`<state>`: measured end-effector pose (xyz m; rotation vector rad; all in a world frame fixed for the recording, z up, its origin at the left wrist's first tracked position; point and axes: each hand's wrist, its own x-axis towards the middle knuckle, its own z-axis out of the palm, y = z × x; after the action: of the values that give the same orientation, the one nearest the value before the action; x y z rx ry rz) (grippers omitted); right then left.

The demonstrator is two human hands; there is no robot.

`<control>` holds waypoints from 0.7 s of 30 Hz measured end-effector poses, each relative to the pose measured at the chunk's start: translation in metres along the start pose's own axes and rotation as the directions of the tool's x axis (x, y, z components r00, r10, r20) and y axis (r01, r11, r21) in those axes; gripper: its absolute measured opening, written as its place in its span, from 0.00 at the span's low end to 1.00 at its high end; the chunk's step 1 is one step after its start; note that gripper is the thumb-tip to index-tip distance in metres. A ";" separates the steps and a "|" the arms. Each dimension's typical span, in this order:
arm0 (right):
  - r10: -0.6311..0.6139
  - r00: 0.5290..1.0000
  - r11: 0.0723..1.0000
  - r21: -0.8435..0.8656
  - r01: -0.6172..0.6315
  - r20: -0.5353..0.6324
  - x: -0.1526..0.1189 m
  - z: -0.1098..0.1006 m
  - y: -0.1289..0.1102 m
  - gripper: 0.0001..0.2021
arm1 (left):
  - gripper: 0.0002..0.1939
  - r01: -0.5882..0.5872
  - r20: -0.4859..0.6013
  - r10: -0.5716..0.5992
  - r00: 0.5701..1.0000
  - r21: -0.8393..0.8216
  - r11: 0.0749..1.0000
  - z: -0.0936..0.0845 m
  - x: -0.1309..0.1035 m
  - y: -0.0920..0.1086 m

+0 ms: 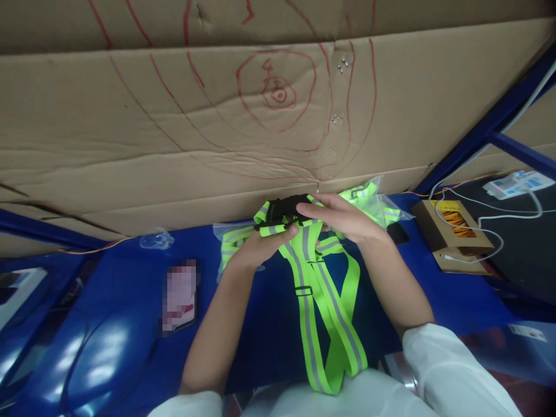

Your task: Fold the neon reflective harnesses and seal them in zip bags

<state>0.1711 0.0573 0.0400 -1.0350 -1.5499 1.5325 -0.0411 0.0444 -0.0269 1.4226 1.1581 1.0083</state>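
Note:
A fluorescent yellow-green reflective harness [332, 295] with grey stripes hangs from my hands, its strap loops reaching down to my lap. My left hand [267, 246] grips the bundled upper part from the left, thumb on top of the band. From the right, my right hand [343, 215] closes on the same bundle, with its thumb against the black elastic section [284, 209]. Some of the fingers are hidden behind the straps. A black slider buckle [303, 291] shows on one hanging strap. Behind my hands lie bagged green straps, one clear bag [234, 238] left and another bag [369, 202] right.
Upright cardboard [174, 104] with red-drawn rings stands behind the blue tabletop [125, 289]. A phone [180, 295] and a crumpled clear plastic piece [157, 239] lie on the left. At right are an open cardboard box [456, 231], white cables and a blue metal frame [521, 152].

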 end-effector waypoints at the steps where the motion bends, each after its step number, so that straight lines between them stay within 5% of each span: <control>1: -0.008 1.000 1.000 -0.020 0.009 0.021 -0.002 -0.002 -0.001 0.19 | 0.34 -0.008 -0.010 0.008 1.000 0.003 1.000 -0.002 0.000 0.000; 5: -0.146 0.972 0.989 -0.011 0.151 0.183 -0.004 -0.003 -0.001 0.22 | 0.31 -0.049 -0.083 0.052 0.995 0.039 0.998 -0.012 0.000 -0.002; 9: -0.459 0.808 0.856 -0.060 0.513 0.370 -0.003 0.007 -0.003 0.24 | 0.26 -0.046 -0.211 0.052 0.976 0.035 0.998 -0.017 -0.003 -0.002; 13: -0.547 0.811 0.777 -0.234 0.584 0.208 -0.004 0.016 -0.002 0.14 | 0.25 -0.068 -0.229 0.085 0.970 0.079 0.995 -0.011 -0.004 0.008; 15: -0.530 0.837 0.801 -0.242 0.547 0.136 -0.004 0.018 0.000 0.13 | 0.23 -0.136 -0.151 0.158 0.976 0.150 0.979 -0.010 -0.002 0.018; 17: -0.477 0.873 0.844 -0.224 0.487 0.101 -0.004 0.017 0.002 0.14 | 0.22 -0.212 0.065 0.203 0.977 0.201 0.956 -0.014 -0.001 0.029; 19: -0.419 0.907 0.884 -0.205 0.419 0.047 -0.004 0.016 0.003 0.16 | 0.24 -0.286 0.275 0.223 0.935 0.218 0.933 -0.022 -0.001 0.039; 21: -0.382 0.924 0.904 -0.213 0.370 -0.016 -0.003 0.015 0.003 0.17 | 0.27 -0.340 0.333 0.249 0.909 0.248 0.907 -0.032 -0.002 0.046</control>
<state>0.1593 0.0478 0.0363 -0.8185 -1.7746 1.0852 -0.0655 0.0468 0.0230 1.9693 0.9142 0.8059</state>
